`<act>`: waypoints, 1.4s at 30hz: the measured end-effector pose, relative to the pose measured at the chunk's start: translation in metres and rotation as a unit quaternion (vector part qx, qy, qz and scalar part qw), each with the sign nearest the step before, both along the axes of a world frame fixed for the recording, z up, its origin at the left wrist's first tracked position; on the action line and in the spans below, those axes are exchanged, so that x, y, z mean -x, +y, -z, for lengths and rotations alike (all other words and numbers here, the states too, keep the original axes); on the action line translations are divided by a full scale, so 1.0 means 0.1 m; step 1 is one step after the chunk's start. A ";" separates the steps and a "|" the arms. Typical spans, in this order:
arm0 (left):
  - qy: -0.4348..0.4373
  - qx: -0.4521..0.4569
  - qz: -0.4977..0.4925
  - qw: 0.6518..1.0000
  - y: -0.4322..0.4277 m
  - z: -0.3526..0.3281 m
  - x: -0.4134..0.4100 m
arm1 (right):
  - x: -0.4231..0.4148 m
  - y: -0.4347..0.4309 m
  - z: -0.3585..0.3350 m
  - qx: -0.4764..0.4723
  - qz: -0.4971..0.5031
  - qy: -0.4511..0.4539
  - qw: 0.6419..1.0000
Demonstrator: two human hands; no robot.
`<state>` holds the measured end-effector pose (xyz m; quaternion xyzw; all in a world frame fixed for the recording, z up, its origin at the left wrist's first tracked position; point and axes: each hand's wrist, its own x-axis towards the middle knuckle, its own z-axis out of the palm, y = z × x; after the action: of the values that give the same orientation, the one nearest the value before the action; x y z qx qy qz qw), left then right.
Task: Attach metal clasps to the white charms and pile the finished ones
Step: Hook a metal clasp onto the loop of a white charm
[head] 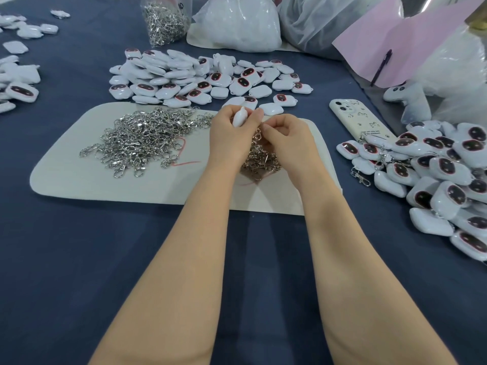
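Grips small glossy white plastic charm in left hand, above beige fabric mat. Pinches silver metal clasp in right hand, just beside charm. Loose clasp heap on mat's left; pile of clasped charms at right.

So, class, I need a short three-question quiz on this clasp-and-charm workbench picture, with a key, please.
1. True or false: the left hand holds a white charm.
2. The heap of loose clasps lies on: A) the beige mat; B) a metal tray; C) a wooden box.
3. Fill the gap: the pile of charms with clasps attached lies to the person's ____.

Key: 1 true; 2 A; 3 right.
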<state>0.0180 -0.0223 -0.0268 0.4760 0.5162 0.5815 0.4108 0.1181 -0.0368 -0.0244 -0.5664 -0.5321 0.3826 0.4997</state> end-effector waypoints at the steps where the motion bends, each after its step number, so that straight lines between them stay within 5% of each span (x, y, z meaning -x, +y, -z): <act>1: -0.003 0.000 0.012 1.000 0.00 -0.01 0.00 | 0.00 0.00 0.00 0.000 0.017 0.009 1.000; 7: 0.034 -0.014 0.062 0.997 -0.02 0.00 -0.02 | -0.04 0.04 0.00 0.005 0.071 0.044 0.997; 32: 0.111 -0.015 0.036 0.993 0.00 0.01 -0.02 | 0.01 0.03 0.06 -0.132 0.090 -0.105 0.981; 42: 0.150 -0.044 0.034 0.987 0.00 0.02 -0.01 | 0.00 0.05 0.07 -0.093 0.066 -0.082 0.990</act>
<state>0.0187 -0.0221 -0.0287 0.5925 0.5293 0.5113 0.3274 0.1181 -0.0321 -0.0311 -0.5804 -0.5663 0.2500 0.5290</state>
